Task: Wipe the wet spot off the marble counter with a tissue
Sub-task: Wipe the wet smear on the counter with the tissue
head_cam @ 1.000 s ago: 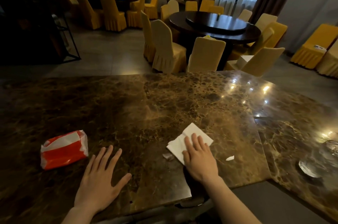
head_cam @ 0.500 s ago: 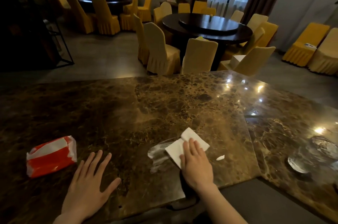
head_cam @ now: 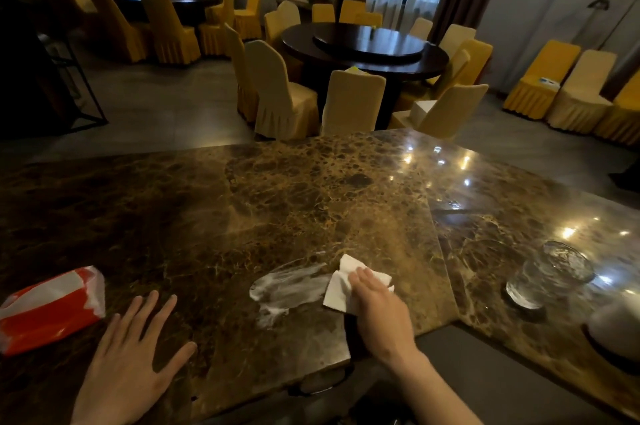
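Right hand (head_cam: 379, 312) flat on white tissue (head_cam: 341, 289), fingers together hiding its middle, wet smear (head_cam: 287, 289) beside it, left hand (head_cam: 128, 365) fingers spread on marble bench (head_cam: 277, 209), wrist cut off.

The single head-worn wide-angle view looked forward and steeply down from close above the near edge of the marble worktop (head_cam: 311, 202), which filled the lower two-thirds of the frame, while the dining room with its round table (head_cam: 363, 46) stretched far off across the top.
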